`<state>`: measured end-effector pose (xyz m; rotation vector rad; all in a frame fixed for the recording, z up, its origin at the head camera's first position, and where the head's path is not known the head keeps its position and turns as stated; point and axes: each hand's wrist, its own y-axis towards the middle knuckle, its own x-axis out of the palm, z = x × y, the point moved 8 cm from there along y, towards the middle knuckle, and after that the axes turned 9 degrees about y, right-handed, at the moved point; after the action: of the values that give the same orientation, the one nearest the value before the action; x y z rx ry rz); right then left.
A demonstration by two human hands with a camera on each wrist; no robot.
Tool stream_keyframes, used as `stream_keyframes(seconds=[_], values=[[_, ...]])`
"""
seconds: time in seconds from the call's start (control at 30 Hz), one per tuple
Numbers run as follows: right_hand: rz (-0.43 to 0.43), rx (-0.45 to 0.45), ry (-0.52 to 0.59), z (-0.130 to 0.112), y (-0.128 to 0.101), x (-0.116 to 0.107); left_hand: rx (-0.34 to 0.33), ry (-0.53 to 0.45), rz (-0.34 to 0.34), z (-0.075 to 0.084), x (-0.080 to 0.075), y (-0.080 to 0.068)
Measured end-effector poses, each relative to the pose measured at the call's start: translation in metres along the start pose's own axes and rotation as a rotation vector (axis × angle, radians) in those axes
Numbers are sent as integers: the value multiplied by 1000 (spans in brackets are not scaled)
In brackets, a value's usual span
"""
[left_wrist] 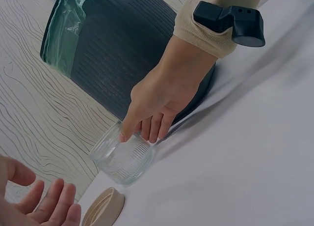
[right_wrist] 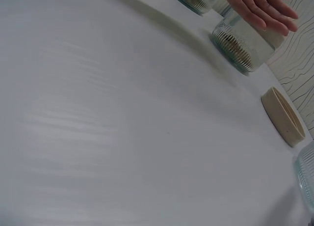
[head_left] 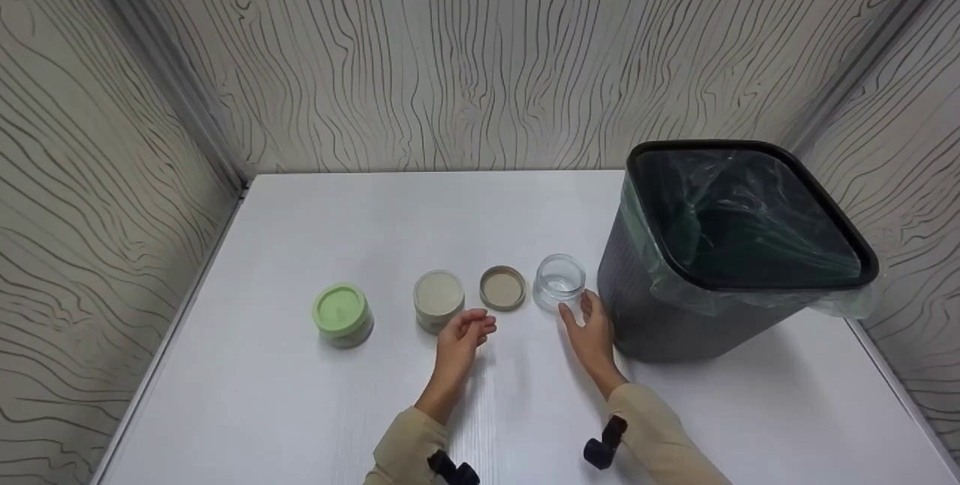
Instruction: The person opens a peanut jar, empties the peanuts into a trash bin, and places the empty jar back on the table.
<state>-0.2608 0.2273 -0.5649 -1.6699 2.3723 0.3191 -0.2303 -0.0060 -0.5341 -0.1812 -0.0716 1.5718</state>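
text: none legible | labels: none | numbers: none

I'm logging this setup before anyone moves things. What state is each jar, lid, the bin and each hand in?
Clear glass jar: open, upright, no lid.
Tan lid: off, lying flat on the table beside the clear jar.
Beige-lidded jar: closed.
Green-lidded jar: closed.
Bin: open, lined with a green bag.
Right hand: fingers straight, touching the clear jar.
Left hand: relaxed, holding nothing.
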Motion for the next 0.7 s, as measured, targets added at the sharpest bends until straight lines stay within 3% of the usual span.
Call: stream_keyframes(seconds=[0.37, 0.47, 0.7], values=[[14, 37, 51, 3, -11, -1, 159, 80, 132, 15, -11, -1], [44, 29, 79, 1, -14, -2, 230, 163, 171, 21, -14, -3], [121, -21, 110, -4, -23, -5, 489, 405, 292, 39, -21, -10]])
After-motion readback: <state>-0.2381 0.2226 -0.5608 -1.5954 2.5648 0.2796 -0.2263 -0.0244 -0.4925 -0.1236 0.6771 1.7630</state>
